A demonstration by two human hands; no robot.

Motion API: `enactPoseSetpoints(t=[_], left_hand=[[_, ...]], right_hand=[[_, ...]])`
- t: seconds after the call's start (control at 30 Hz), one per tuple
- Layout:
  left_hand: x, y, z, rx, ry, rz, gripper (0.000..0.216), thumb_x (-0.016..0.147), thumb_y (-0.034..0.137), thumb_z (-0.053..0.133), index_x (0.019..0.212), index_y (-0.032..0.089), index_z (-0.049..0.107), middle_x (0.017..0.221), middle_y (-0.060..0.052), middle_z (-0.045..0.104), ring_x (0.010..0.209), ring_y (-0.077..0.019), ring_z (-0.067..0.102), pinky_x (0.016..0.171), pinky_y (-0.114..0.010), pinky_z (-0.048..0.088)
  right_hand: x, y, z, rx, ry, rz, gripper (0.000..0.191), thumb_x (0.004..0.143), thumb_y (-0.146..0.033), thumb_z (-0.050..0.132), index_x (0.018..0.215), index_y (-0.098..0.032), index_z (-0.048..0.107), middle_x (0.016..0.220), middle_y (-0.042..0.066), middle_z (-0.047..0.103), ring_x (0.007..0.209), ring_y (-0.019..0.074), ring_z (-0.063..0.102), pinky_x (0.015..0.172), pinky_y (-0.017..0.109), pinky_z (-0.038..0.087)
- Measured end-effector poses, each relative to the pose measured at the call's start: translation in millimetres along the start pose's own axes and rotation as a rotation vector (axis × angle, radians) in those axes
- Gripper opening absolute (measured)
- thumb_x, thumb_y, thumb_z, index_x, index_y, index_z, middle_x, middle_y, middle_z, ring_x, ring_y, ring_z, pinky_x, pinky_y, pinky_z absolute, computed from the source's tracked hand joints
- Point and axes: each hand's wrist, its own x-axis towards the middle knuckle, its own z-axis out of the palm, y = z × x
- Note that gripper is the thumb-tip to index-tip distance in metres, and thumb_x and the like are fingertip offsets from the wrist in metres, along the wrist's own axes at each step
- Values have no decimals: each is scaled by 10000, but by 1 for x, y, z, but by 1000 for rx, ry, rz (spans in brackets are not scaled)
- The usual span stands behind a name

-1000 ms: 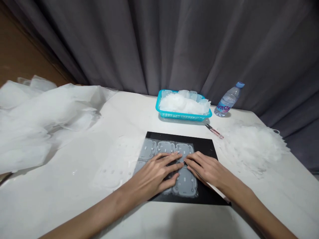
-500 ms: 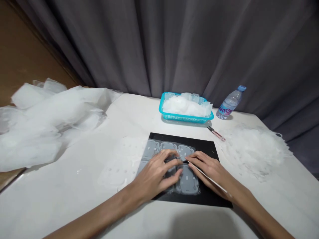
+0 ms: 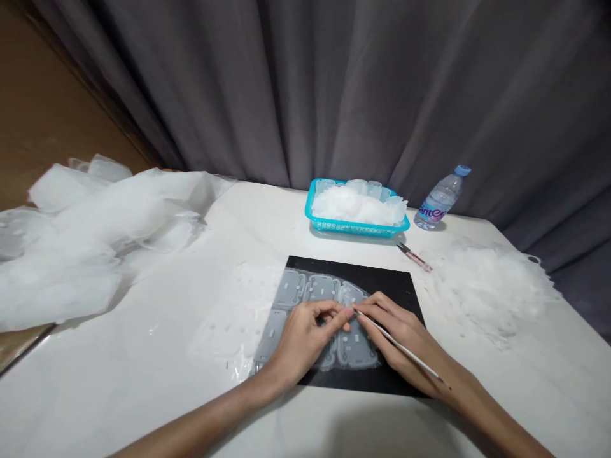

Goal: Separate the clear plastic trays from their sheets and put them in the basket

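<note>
A translucent plastic sheet [image 3: 305,291] with several rounded rectangular shapes lies on a black mat [image 3: 391,283] in front of me. My left hand [image 3: 305,334] rests on the sheet, its fingertips pinching at one shape near the middle. My right hand [image 3: 398,331] holds a thin white stick-like tool [image 3: 405,350], whose tip meets the sheet right at my left fingertips. The tool's shaft runs back over my right wrist.
A turquoise basket [image 3: 356,224] heaped with clear plastic pieces stands behind the mat, a water bottle [image 3: 439,200] to its right. A small pink-handled knife [image 3: 414,256] lies near the basket. Plastic scraps [image 3: 491,289] pile at right; crumpled plastic sheets [image 3: 90,235] cover the left.
My left fingers have curled from flat into a pinch at the sheet. The right hand has tilted, and the thin tool now shows along it. The sheet shifted slightly.
</note>
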Motion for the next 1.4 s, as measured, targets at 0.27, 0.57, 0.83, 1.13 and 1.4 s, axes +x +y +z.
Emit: enactPoseSetpoints(t=[0.27,0.57,0.83,1.13,1.4], left_hand=[[8,-6,-6,35,-6,-140,228,822,284,588,627,175,630,596,-13,657,555,-144,598,554,-232,446],[9,0,-19,-50,-79,-108,375,925,555,604,825,193,604,605,41,583,516,-142,624,538,-241,505],[10,5,-31,-313,-267,-98,493,956,629,578,966,147,679,942,-82,725,879,-198,718,712,-256,561],[6,11,-38,-439,-296,-181,485,948,576,636,1204,163,642,1028,-118,791,987,-259,769,949,-419,569],[4,11,-44,-656,-366,-129,419,1020,458,579,1354,208,611,1234,-127,752,1189,-269,699,1092,-480,503]], right_hand=[[64,78,-90,90,600,213,291,910,-416,649,709,-206,672,710,36,704,677,194,688,659,311,577],[46,59,-106,-73,653,172,221,933,-395,637,894,-209,749,819,55,722,780,222,693,746,346,571],[1,-10,-2,156,-39,-71,376,1037,-235,514,1396,-310,596,1336,97,597,1066,194,680,948,324,585],[-3,31,-18,2,258,-4,401,1100,-317,333,1072,-260,730,1167,94,642,1052,251,612,903,444,579],[-1,56,0,-406,236,24,316,1085,-274,395,1367,-242,534,1189,115,612,1081,292,579,893,486,550]])
